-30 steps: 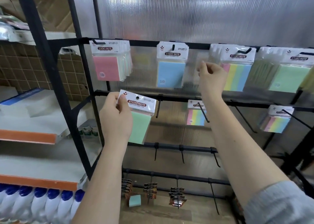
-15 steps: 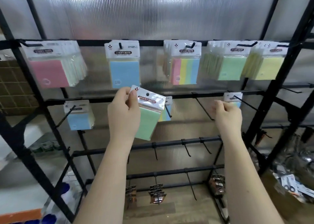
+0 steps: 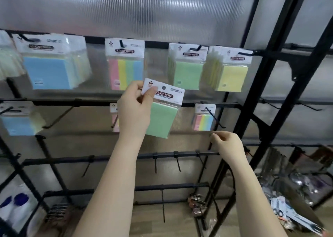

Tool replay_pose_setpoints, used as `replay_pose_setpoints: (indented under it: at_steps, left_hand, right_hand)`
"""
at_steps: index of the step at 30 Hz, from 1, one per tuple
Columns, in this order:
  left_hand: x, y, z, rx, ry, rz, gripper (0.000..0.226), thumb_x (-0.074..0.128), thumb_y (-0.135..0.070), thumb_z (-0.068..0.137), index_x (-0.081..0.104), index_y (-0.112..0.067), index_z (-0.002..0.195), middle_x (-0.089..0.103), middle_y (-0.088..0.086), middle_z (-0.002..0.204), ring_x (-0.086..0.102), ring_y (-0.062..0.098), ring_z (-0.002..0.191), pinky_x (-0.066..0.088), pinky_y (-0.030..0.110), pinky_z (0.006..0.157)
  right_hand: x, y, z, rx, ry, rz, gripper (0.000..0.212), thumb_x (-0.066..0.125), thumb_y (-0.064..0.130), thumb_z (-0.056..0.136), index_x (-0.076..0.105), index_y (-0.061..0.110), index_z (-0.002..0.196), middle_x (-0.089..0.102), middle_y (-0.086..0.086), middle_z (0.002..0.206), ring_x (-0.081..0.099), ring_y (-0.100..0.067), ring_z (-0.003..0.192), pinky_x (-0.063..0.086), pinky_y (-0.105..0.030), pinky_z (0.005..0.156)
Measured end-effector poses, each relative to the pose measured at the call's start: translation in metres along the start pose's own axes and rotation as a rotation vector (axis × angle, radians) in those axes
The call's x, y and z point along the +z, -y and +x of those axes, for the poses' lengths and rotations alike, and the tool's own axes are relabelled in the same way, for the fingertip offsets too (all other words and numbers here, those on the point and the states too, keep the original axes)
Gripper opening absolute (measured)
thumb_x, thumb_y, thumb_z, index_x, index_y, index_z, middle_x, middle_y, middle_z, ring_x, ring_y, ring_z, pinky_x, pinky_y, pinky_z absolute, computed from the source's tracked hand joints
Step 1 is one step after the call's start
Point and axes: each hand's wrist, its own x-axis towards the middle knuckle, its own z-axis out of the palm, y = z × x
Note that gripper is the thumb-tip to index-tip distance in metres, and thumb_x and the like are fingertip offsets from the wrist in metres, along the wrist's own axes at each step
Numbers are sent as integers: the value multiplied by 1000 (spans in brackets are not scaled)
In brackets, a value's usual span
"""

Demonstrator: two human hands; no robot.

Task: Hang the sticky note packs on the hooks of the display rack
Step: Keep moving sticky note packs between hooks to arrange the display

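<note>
The left hand [image 3: 134, 109] pinches the green sticky note pack [image 3: 163, 110] by its header corner, so the punched hole stays free for a hook; the pack hangs tilted in front of the 2nd rail. Right hand [image 3: 227, 145] is loosely curled, prob. holding nothing. Pack: clear sleeve, white header card.

- Ribbed translucent panel [image 3: 144, 8] fills the backdrop, catching soft streaks of light.
- Black metal upright [image 3: 281, 78] slants across the right side.
- Wood-look floor [image 3: 147, 218] down below.
- Blurred clutter [image 3: 297, 197] piled low on the right.
- Blue-capped white bottles [image 3: 16, 206] sit bottom left.
</note>
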Motion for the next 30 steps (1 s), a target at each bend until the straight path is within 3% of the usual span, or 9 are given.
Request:
replay_pose_setpoints:
  at_steps: [4,9,12,16,18,21,24,26,30]
  left_hand:
    - [49,-27,0,32,-52,4,23,59,-25,93,48,-35,75,62,-13,70,63,25,74,49,39,64]
    - [86,-48,20,87,-130,20,19,57,-29,93,48,-34,78,61,-12,71,65,16,72,47,27,61]
    - [100,-52,31,123,-162,28,21,57,-27,94,47,-29,76,51,-14,60,50,-1,54,33,10,52]
    - [112,-48,44,118,-214,6,31,55,-24,95,39,-30,69,38,-11,54,33,1,46,26,13,49]
    - [115,-45,50,113,-228,-12,31,56,-24,94,40,-29,68,42,-10,56,37,5,49,28,17,51]
    - [119,-41,58,134,-233,-14,28,56,-24,94,43,-29,70,51,-7,61,57,29,66,35,19,55]
    - [122,-38,60,148,-242,-28,26,56,-23,94,44,-28,71,53,-8,61,55,21,63,36,17,55]
    - [124,-36,61,142,-257,-42,27,56,-23,94,44,-27,70,50,-9,59,48,12,58,34,16,54]
    - [127,-28,64,140,-275,-17,27,57,-24,93,44,-31,70,53,-9,59,55,20,61,36,19,55]
  right_hand:
    - [-28,-19,33,-61,38,-12,26,53,19,92,72,10,107,71,-4,101,60,-15,88,39,-21,69]
    - [-48,-32,57,-53,42,-9,25,51,20,93,71,12,106,71,-3,99,57,-15,88,38,-24,72]
    - [-50,-35,67,-54,75,-15,24,50,17,93,72,10,102,70,-3,92,55,-16,84,37,-24,71]
    - [-47,-34,75,-61,93,4,24,48,13,92,70,4,92,71,-11,88,62,-31,87,46,-30,68]
    - [-43,-33,79,-61,86,17,24,48,13,92,70,5,93,70,-8,87,62,-25,83,48,-28,68]
    - [-36,-31,84,-62,98,27,23,49,14,93,71,10,98,64,2,83,58,-16,78,39,-24,61]
    - [-34,-32,88,-67,101,40,24,49,15,94,71,10,103,65,2,88,56,-12,78,38,-23,68]
    - [-33,-33,91,-70,98,40,25,48,16,94,70,11,107,63,4,88,54,-6,73,39,-20,61]
    - [-32,-35,98,-69,98,35,26,48,17,95,68,11,111,61,5,90,52,-3,73,34,-11,55]
